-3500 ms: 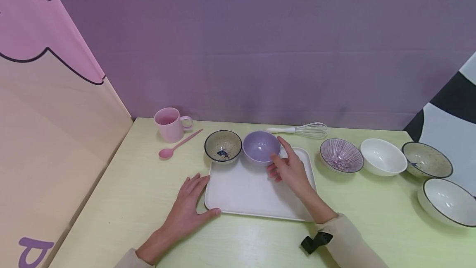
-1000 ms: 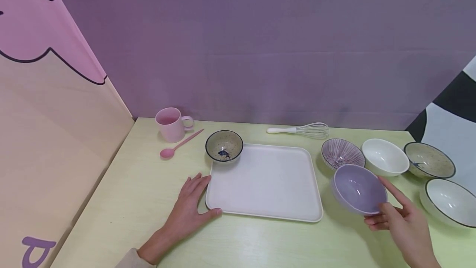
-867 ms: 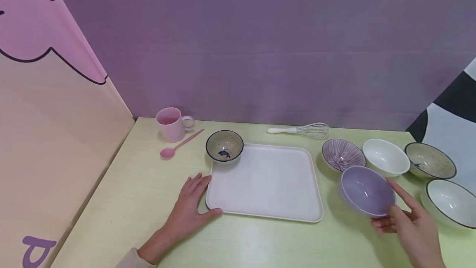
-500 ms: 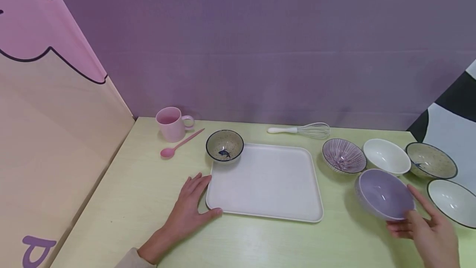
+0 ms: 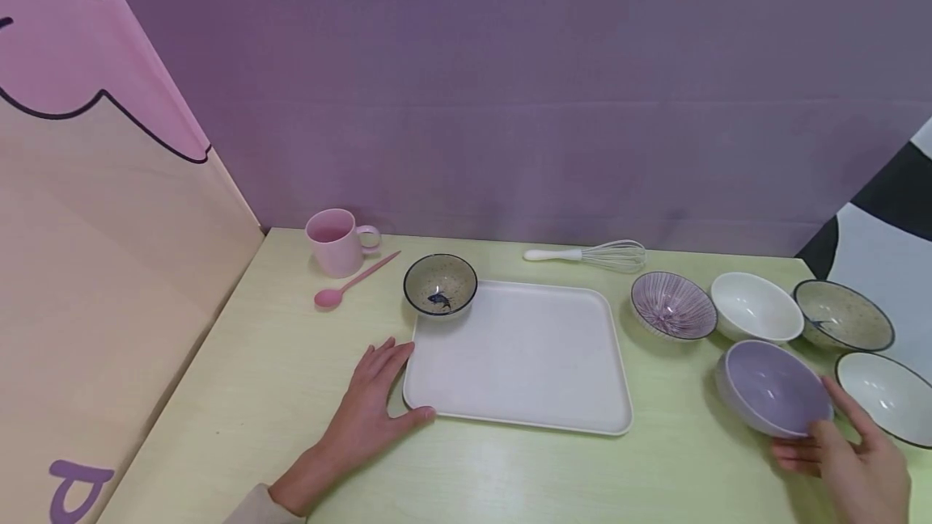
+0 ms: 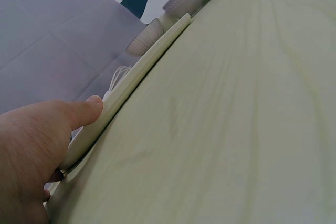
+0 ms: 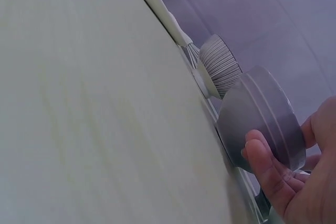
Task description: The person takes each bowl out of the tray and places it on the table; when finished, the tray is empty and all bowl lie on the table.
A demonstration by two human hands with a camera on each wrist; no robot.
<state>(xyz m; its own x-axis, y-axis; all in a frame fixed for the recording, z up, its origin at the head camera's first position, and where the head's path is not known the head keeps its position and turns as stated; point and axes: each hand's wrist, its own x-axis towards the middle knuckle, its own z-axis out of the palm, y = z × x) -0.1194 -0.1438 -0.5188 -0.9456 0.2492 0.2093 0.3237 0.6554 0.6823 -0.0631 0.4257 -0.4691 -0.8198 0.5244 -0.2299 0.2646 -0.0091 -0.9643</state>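
At the right of the table, my right hand [image 5: 852, 459] grips a plain purple bowl [image 5: 775, 390] by its right side. The right wrist view shows the fingers [image 7: 265, 174] on the outer wall of the purple bowl [image 7: 257, 116], its base close to the tabletop. My left hand [image 5: 371, 403] is spread at the front left corner of a white tray [image 5: 524, 354], thumb along the front edge and fingers along the left edge. In the left wrist view, that thumb [image 6: 84, 111] lies against the rim. A speckled bowl with a dark fish [image 5: 439, 288] overlaps the tray's back left corner.
Behind the purple bowl stand a purple-striped bowl [image 5: 671, 306], a white bowl [image 5: 757, 307] and a speckled bowl [image 5: 845, 315]. A dark-rimmed white bowl [image 5: 888, 395] is at far right. A whisk [image 5: 590, 254], pink mug [image 5: 335, 245] and pink spoon [image 5: 357, 281] lie towards the back.
My right hand has carried the purple bowl from the tray's back edge to the right and lowered it near the other bowls. My left hand has stayed at the tray corner.
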